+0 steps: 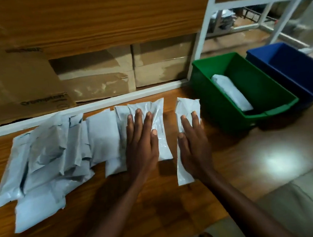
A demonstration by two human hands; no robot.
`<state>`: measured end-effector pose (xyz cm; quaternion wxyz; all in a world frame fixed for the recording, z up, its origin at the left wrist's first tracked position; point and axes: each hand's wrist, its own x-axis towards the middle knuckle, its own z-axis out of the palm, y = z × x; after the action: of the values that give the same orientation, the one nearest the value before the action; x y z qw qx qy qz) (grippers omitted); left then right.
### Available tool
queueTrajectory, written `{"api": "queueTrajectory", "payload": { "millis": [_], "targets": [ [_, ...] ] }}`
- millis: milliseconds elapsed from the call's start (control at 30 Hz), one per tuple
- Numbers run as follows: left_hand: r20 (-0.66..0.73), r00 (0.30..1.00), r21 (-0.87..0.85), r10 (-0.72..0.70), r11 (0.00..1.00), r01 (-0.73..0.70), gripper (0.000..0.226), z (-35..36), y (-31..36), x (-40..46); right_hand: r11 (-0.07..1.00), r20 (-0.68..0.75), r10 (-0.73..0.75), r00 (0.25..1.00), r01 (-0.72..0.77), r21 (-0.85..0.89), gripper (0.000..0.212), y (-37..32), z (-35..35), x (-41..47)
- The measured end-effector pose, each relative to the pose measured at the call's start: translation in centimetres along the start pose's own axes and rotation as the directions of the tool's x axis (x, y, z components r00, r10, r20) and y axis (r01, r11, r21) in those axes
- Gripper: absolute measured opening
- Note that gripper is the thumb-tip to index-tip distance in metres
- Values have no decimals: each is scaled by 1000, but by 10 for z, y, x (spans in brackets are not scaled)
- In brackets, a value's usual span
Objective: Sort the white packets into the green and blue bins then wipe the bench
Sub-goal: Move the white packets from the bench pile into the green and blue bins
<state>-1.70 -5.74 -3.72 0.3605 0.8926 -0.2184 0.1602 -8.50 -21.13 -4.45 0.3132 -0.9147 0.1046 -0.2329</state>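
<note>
On the bench [180, 202], left hand [142, 145] and right hand [194, 145] flat, grip apart, on white packets [160, 121], overlapped pile [46, 162] partly hidden.

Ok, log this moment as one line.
left hand flat on packet row | right hand flat on separate packet | green bin: one packet | blue bin: none visible

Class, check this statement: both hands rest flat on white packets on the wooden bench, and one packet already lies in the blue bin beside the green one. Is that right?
Not quite. The head view shows the packet in the bin lying in the green bin; the blue bin shows none. The rest holds: the left hand and right hand rest flat on white packets on the wooden bench.
</note>
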Motion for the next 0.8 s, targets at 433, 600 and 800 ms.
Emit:
{"api": "queueTrajectory", "payload": {
  "millis": [433, 600, 800],
  "targets": [
    [184, 898, -278, 400, 898, -343, 52, 121, 224, -35, 948, -344, 248, 906, -299, -105, 52, 145, -201, -112],
    [191, 854, -294, 483, 859, -420, 53, 171, 317, -47, 938, -408, 235, 882, -316, -142, 53, 209, -278, -126],
    [156, 856, -290, 493, 851, -437, 51, 222, 392, -27, 939, -462, 204, 863, -307, -157, 55, 273, -343, -93]
  ]
}}
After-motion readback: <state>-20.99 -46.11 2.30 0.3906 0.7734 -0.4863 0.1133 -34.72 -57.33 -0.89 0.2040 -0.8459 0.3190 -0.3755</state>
